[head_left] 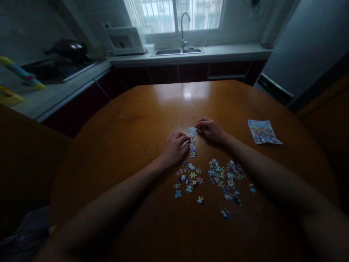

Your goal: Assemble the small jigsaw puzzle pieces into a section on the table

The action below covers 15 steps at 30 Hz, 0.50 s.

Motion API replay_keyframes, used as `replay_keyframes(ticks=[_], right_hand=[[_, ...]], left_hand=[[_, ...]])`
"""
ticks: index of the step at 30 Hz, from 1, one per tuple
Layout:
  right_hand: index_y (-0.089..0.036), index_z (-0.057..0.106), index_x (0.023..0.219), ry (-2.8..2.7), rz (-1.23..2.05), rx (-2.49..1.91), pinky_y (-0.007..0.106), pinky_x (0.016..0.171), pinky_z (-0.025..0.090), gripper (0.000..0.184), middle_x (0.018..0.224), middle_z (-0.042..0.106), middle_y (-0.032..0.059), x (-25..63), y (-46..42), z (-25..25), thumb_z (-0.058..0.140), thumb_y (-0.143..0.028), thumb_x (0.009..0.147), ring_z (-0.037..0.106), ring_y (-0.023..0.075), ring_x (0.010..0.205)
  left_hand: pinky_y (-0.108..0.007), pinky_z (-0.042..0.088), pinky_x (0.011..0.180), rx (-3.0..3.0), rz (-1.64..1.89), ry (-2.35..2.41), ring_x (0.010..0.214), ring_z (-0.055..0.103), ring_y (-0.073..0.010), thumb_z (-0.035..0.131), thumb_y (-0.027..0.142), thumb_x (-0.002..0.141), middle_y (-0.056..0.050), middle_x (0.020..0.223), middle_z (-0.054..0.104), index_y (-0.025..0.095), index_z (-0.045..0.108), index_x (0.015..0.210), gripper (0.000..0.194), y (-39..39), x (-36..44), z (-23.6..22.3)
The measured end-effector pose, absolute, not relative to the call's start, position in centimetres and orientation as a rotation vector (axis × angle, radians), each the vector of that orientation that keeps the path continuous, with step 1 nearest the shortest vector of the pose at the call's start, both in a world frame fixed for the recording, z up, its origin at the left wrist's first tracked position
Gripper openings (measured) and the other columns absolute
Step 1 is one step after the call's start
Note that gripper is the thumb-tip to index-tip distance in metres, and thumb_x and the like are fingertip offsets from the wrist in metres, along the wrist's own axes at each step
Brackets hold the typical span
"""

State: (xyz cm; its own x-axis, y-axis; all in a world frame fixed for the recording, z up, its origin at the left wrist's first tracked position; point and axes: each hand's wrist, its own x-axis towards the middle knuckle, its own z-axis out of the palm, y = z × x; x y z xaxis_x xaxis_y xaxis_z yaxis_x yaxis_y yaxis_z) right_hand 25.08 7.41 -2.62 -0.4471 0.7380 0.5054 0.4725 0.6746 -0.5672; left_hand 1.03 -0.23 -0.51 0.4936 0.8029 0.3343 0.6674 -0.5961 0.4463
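A narrow strip of joined jigsaw puzzle pieces [192, 150] lies on the wooden table, running away from me. At its left edge, my left hand [176, 147] rests with bent fingers, thumb and index tips against the strip. My right hand [211, 130] is at the strip's far right corner, fingers pinched together at a puzzle piece on its edge; the fingers partly hide this piece. Closer to me lie two clusters of loose puzzle pieces, a left cluster [192, 175] and a right cluster [222, 174]. A few single pieces, such as one puzzle piece [200, 199], lie apart.
A creased picture sheet [263, 131] lies on the table [136, 120] at the right. Beyond the table's far edge are a counter with a sink [167, 52], a faucet [183, 31] and a microwave [125, 40]. A dark pan [69, 48] sits on the stove at left.
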Motion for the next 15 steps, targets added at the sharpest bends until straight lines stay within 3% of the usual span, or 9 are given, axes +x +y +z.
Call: replay_keyframes(ticks=[15], right_hand=[[-0.017, 0.075, 0.093, -2.108, 0.47, -0.935, 0.034, 0.078, 0.051, 0.021, 0.095, 0.068, 0.0102, 25.13, 7.42, -2.5, 0.054, -0.015, 0.091, 0.063, 0.0205, 0.085]], left_hand=[[-0.044, 0.045, 0.102, 2.458, 0.793, 1.25, 0.109, 0.054, -0.0235, 0.067, 0.029, 0.091, -0.006, 0.112, 0.064, 0.022, 0.07, 0.107, 0.018, -0.21, 1.01, -0.47]])
